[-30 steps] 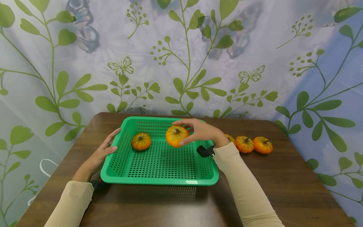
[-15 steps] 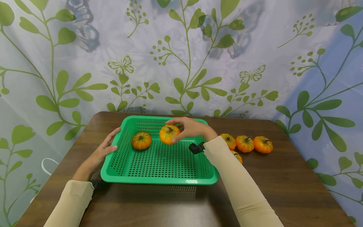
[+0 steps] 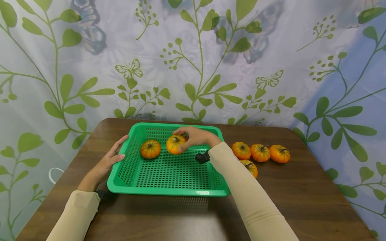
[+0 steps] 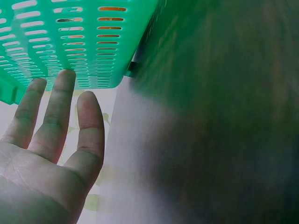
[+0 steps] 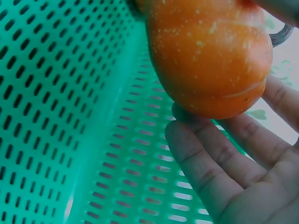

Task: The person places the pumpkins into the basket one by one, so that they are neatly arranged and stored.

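My right hand grips a small orange pumpkin between thumb and fingers, inside the green basket. In the right wrist view the held pumpkin appears large, fingertips against its side and the basket's perforated floor behind. Left of it a second pumpkin sits in the basket, stem up. My left hand rests at the basket's left rim. The left wrist view shows that hand's fingers fairly straight, their tips at the basket's outer slotted wall.
Right of the basket, several pumpkins stand on the brown wooden table; one is partly hidden by my right sleeve. A leaf-patterned cloth hangs behind the table. A white cable shows past the table's left edge.
My right hand has carried the pumpkin leftward, toward the one in the basket, and slightly lower at the last. Pumpkins behind the right sleeve have come into view. My left hand stays at the rim.
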`<action>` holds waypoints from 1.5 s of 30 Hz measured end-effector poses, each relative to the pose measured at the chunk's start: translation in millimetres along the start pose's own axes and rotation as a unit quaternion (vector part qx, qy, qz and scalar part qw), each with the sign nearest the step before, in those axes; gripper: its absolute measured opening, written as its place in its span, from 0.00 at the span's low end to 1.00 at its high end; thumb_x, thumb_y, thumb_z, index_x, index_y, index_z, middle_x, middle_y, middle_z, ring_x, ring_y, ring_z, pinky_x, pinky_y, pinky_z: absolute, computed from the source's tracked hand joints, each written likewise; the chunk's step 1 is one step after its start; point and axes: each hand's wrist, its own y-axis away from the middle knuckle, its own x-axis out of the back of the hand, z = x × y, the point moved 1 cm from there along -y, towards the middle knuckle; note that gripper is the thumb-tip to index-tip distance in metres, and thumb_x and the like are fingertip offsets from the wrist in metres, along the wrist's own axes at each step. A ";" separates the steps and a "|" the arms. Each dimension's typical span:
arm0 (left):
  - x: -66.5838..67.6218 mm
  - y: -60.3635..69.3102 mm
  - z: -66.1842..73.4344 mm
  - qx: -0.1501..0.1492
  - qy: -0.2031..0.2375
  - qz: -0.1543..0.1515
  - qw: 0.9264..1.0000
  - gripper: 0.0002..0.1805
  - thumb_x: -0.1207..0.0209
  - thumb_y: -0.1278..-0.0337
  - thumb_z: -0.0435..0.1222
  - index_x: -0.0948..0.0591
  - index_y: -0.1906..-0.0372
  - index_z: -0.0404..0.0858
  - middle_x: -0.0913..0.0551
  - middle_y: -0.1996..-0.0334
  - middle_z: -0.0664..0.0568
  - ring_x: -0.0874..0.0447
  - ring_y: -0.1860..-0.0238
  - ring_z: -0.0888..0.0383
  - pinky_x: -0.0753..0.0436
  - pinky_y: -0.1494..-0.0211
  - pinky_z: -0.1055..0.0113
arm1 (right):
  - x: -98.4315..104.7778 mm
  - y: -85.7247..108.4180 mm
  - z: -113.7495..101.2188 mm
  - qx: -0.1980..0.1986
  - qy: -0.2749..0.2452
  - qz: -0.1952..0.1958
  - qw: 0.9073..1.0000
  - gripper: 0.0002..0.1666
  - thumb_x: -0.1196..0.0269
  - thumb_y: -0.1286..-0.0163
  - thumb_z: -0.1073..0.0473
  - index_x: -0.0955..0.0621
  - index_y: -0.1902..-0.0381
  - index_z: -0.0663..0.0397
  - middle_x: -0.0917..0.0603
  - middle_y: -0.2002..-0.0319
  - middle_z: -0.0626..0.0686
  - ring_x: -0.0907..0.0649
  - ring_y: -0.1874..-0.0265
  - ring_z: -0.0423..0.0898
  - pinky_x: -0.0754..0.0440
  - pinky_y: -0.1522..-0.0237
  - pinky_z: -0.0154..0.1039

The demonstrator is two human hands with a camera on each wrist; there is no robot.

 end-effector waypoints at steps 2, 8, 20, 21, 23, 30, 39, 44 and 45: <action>0.0 0.1 -0.3 -0.007 0.004 -0.003 1.000 0.38 0.55 0.16 0.31 0.48 0.10 0.54 0.53 0.14 0.57 0.37 0.27 0.73 0.29 0.36 0.76 | -2.8 -2.7 1.3 -0.009 0.006 -0.005 1.000 0.45 0.26 0.29 0.58 0.30 0.18 0.58 0.33 0.21 0.64 0.29 0.24 0.62 0.26 0.27 0.52; 1.1 -0.3 -1.0 -0.012 0.009 -0.010 1.000 0.38 0.55 0.16 0.32 0.49 0.10 0.53 0.49 0.19 0.68 0.33 0.29 0.72 0.27 0.36 0.76 | -13.5 -11.2 5.3 -0.028 0.033 -0.007 0.999 0.45 0.26 0.28 0.55 0.30 0.18 0.56 0.32 0.21 0.63 0.31 0.22 0.60 0.28 0.26 0.54; 2.8 -1.3 -3.6 -0.006 -0.006 -0.003 1.000 0.38 0.56 0.16 0.31 0.49 0.10 0.51 0.53 0.15 0.61 0.36 0.28 0.73 0.29 0.37 0.76 | -31.8 -21.1 15.6 -0.049 0.077 0.010 0.996 0.45 0.25 0.28 0.50 0.29 0.18 0.49 0.30 0.22 0.61 0.29 0.24 0.59 0.26 0.27 0.54; 3.0 -1.3 -3.9 -0.007 -0.004 -0.002 1.000 0.38 0.56 0.16 0.31 0.49 0.10 0.51 0.52 0.15 0.61 0.35 0.28 0.72 0.28 0.37 0.76 | -33.0 -21.4 15.2 -0.050 0.079 0.009 0.996 0.45 0.25 0.28 0.50 0.29 0.18 0.49 0.29 0.22 0.60 0.28 0.24 0.59 0.26 0.27 0.55; 3.5 -1.4 -4.6 -0.007 -0.005 -0.001 1.000 0.38 0.56 0.17 0.31 0.49 0.10 0.52 0.52 0.15 0.59 0.35 0.29 0.72 0.28 0.37 0.76 | -35.3 -22.1 14.4 -0.050 0.083 0.008 0.995 0.45 0.25 0.27 0.50 0.29 0.18 0.49 0.29 0.22 0.59 0.28 0.24 0.58 0.26 0.27 0.55; 3.1 -0.6 -4.0 0.003 -0.017 0.004 1.000 0.39 0.55 0.17 0.31 0.50 0.10 0.52 0.58 0.12 0.46 0.39 0.27 0.74 0.31 0.37 0.75 | -41.3 -23.9 15.3 -0.054 0.082 0.020 0.995 0.46 0.25 0.27 0.49 0.31 0.17 0.46 0.29 0.22 0.59 0.26 0.26 0.58 0.26 0.27 0.55; 3.7 -1.4 -4.0 -0.012 -0.005 -0.010 1.000 0.38 0.56 0.15 0.32 0.51 0.10 0.50 0.46 0.21 0.72 0.32 0.30 0.72 0.26 0.37 0.76 | -44.7 -26.1 19.6 -0.065 0.085 0.026 0.994 0.48 0.26 0.26 0.45 0.34 0.14 0.39 0.28 0.22 0.59 0.25 0.26 0.59 0.26 0.27 0.57; 3.4 -0.3 -3.5 -0.011 0.002 -0.010 1.000 0.38 0.56 0.15 0.32 0.51 0.10 0.50 0.42 0.23 0.73 0.28 0.32 0.71 0.23 0.39 0.75 | -45.2 -24.6 16.5 -0.065 0.097 0.024 0.993 0.48 0.28 0.24 0.45 0.35 0.14 0.40 0.35 0.17 0.56 0.35 0.19 0.62 0.35 0.22 0.61; 3.2 0.0 -3.6 -0.009 0.001 -0.008 1.000 0.38 0.56 0.15 0.32 0.51 0.10 0.50 0.42 0.23 0.73 0.28 0.32 0.71 0.23 0.39 0.75 | -45.3 -24.2 16.1 -0.067 0.100 0.023 0.993 0.48 0.28 0.24 0.45 0.36 0.14 0.40 0.36 0.16 0.56 0.37 0.18 0.62 0.36 0.21 0.62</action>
